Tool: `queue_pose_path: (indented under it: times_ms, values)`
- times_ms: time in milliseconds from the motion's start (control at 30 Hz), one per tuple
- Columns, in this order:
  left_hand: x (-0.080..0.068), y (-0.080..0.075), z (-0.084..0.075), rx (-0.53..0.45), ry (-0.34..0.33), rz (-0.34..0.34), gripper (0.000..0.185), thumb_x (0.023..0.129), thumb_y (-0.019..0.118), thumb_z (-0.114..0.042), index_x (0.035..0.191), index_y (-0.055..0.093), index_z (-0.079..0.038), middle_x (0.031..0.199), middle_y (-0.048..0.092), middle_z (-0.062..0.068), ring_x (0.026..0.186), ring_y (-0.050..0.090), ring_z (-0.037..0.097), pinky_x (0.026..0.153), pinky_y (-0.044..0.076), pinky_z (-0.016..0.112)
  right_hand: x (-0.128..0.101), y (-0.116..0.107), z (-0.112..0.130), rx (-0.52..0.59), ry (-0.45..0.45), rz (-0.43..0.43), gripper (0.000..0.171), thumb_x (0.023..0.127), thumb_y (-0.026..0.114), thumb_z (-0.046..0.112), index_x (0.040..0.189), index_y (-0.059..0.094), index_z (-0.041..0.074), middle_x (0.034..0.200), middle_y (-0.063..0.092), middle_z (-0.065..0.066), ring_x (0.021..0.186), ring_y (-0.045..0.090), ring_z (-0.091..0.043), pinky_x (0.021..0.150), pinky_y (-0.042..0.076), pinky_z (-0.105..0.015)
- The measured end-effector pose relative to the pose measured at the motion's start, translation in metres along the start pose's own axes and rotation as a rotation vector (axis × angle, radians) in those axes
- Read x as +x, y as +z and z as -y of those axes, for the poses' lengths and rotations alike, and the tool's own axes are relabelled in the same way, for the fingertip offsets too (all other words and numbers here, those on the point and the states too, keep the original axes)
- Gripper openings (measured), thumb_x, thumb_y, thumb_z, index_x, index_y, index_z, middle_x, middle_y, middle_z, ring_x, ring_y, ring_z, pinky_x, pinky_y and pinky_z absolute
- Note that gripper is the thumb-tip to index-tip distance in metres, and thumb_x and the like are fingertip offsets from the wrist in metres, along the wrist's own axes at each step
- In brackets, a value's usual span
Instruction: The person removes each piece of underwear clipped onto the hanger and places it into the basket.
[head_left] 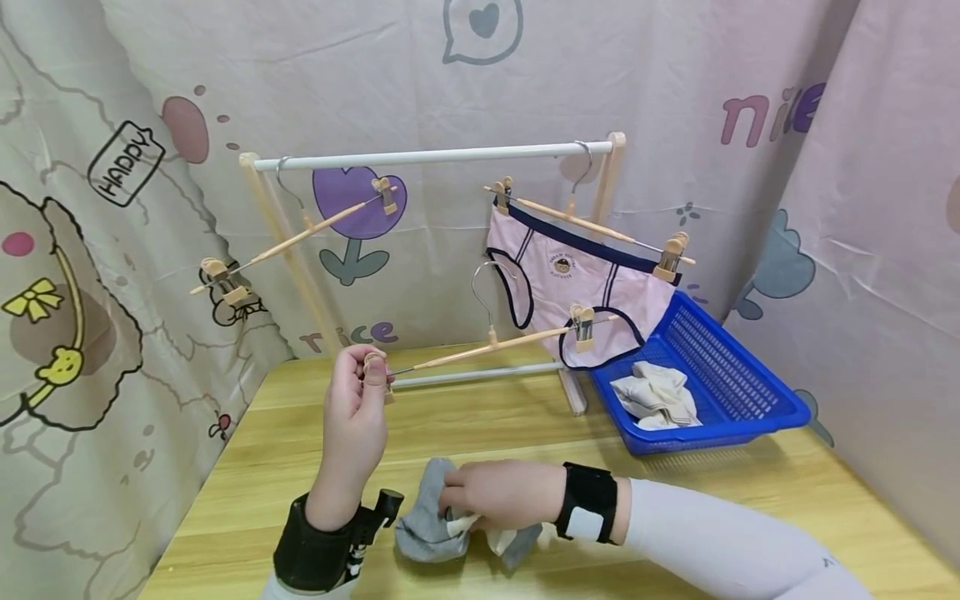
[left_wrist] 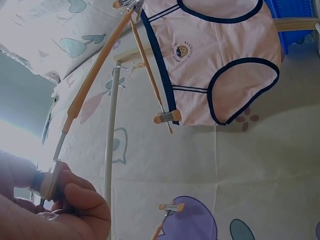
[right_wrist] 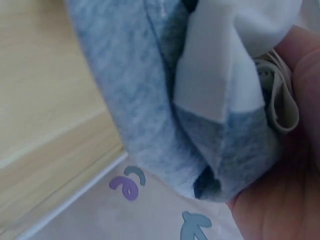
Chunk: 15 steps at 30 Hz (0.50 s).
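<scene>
Grey-and-white garment (head_left: 431,533) is sitting bunched over the near part of the wooden table (head_left: 247,500), and from my remote post I am finding the right hand (head_left: 502,496) gripping it, the fingers curling into the folds. I am unable to confirm whether any of the cloth is being lifted off the surface. In the right wrist view, I am seeing a pale band looping beside that hand.

The left hand (head_left: 358,400) is pinching the clip at the left end of a wooden hanger (head_left: 480,352) between thumb and fingers. I am recording this hanger as sloping upward to the right, its metal hook standing free below the white bar (head_left: 435,157) of the rack. Its other clip is showing in front of a leg opening of the pink briefs (head_left: 592,287); I cannot tell whether the two are touching.

Those briefs, edged in navy, are hanging from the right-hand hanger (head_left: 600,227) by two clips. A left-hand hanger (head_left: 300,237) is also hanging from the bar. At right, I am noting a blue basket (head_left: 720,375) holding a crumpled cream cloth (head_left: 656,396).
</scene>
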<state>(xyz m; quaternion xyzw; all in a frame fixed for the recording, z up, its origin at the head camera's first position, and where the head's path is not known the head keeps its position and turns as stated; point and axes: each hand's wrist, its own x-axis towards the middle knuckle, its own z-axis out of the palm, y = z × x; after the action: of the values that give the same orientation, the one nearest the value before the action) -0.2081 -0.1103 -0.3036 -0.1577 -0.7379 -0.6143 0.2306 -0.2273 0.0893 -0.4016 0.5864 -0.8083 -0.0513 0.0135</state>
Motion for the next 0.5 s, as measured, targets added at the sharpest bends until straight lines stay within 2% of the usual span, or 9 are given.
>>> queue_pose_path:
  times_ms: [367, 500]
  values:
    - [-0.001, -0.004, -0.004, -0.023, 0.000, -0.039, 0.025, 0.112, 0.038, -0.015, 0.117, 0.045, 0.008, 0.099, 0.052, 0.003, 0.094, 0.055, 0.011, 0.080, 0.048, 0.019, -0.018, -0.028, -0.005, 0.107, 0.075, -0.117, 0.043, 0.088, 0.084, 0.020, 0.125, 0.062, 0.015, 0.116, 0.064, 0.003, 0.100, 0.060, -0.002, 0.088, 0.049, -0.010]
    - [-0.001, -0.006, -0.005, -0.041, 0.012, -0.052, 0.023, 0.112, 0.038, -0.015, 0.115, 0.045, 0.007, 0.099, 0.051, 0.002, 0.094, 0.055, 0.011, 0.080, 0.047, 0.018, -0.026, -0.037, -0.006, 0.100, 0.104, -0.151, 0.045, 0.088, 0.084, 0.017, 0.127, 0.061, 0.014, 0.118, 0.062, 0.002, 0.102, 0.061, -0.003, 0.089, 0.050, -0.012]
